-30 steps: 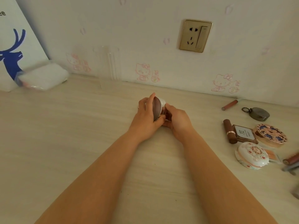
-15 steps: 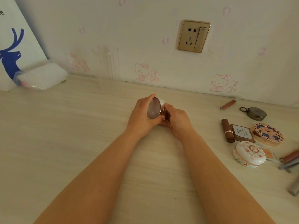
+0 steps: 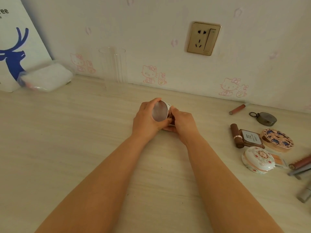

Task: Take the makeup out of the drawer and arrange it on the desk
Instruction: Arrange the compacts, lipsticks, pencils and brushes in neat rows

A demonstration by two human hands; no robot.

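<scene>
A round compact with a shiny metallic lid [image 3: 159,111] stands tilted on its edge at the middle of the pale wooden desk [image 3: 67,148]. My left hand [image 3: 146,120] grips it from the left, fingers curled over its rim. My right hand [image 3: 182,122] holds its right side and underside. At the right lie more makeup pieces: a brown lipstick [image 3: 236,137], a square brown compact [image 3: 250,137], a flowered white compact [image 3: 258,159], a patterned round case [image 3: 277,139] and a dark round case with a ring [image 3: 266,118]. The drawer is out of view.
A clear acrylic holder [image 3: 114,68] stands against the wall behind my hands. A white plastic-wrapped pack [image 3: 47,77] and a board with a blue deer [image 3: 15,52] sit at the back left. A pink lip tube [image 3: 237,109] and several pencils [image 3: 301,167] lie far right.
The compact's lid face has turned more toward me between my hands. Both hands stay in nearly the same spot on the desk.
</scene>
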